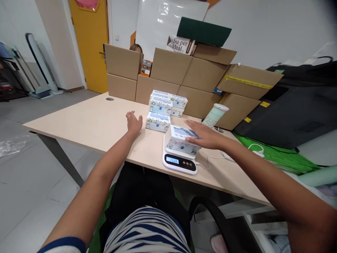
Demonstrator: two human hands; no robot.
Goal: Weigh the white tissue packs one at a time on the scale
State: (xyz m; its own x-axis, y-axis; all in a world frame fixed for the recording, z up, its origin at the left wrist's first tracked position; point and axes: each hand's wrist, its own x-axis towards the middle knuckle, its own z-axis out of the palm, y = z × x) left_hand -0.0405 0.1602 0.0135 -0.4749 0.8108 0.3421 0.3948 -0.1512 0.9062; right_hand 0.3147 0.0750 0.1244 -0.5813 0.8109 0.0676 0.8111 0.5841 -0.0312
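Note:
A white tissue pack (pixel 180 142) with a floral print and "Manhua" lettering sits on a white kitchen scale (pixel 179 165), whose display (pixel 172 160) is lit. My right hand (pixel 201 135) lies at the top right of this pack, fingers stretched out and thumb apart; whether it presses on the pack I cannot tell. To the left, my left hand (pixel 134 123) hovers by the table surface with its fingers spread, holding nothing. Just right of it, several matching tissue packs (pixel 158 121) are stacked.
Cardboard boxes (pixel 168 65) form a wall along the back of the table (pixel 118 116). A pale green bottle (pixel 215 115) stands behind my right hand. A white cable (pixel 209 162) runs right from the scale. Part of a person's head (pixel 136 47) shows behind the boxes.

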